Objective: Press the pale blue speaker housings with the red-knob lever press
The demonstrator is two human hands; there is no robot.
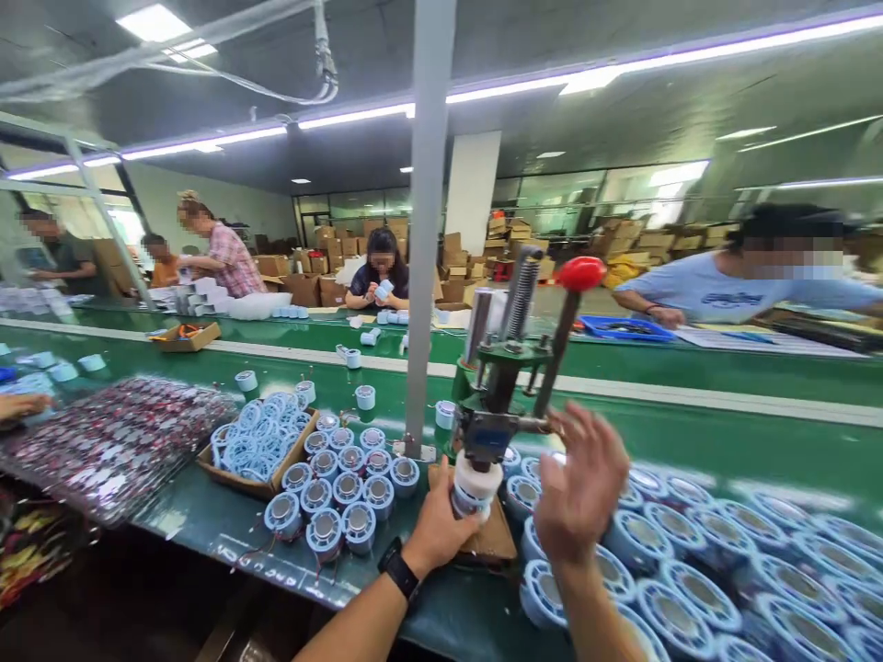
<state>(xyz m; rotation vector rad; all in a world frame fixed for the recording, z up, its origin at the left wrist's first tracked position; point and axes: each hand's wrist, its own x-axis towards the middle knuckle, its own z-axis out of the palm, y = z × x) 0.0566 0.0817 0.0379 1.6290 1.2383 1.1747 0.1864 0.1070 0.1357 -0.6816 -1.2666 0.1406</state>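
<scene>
My left hand (441, 529), with a dark watch on its wrist, grips a round light-blue housing (472, 501) from the left. That housing stands under the white pressing head (477, 478) of a green hand lever press (493, 395). My right hand (583, 487) is raised just right of the press, slightly blurred, its fingers stretched and apart with nothing in them. Above it slants the press lever with its red knob (580, 273). A brown cardboard piece (493, 538) lies beneath the press.
Rows of blue round units (349, 496) stand left of the press, and many more units (680, 616) fill the right. A cardboard box (276, 483) holds blue rings. Left of it lies a pile of wired parts (117, 446). A grey post (428, 230) rises behind. Co-workers sit across the green conveyor (662, 368).
</scene>
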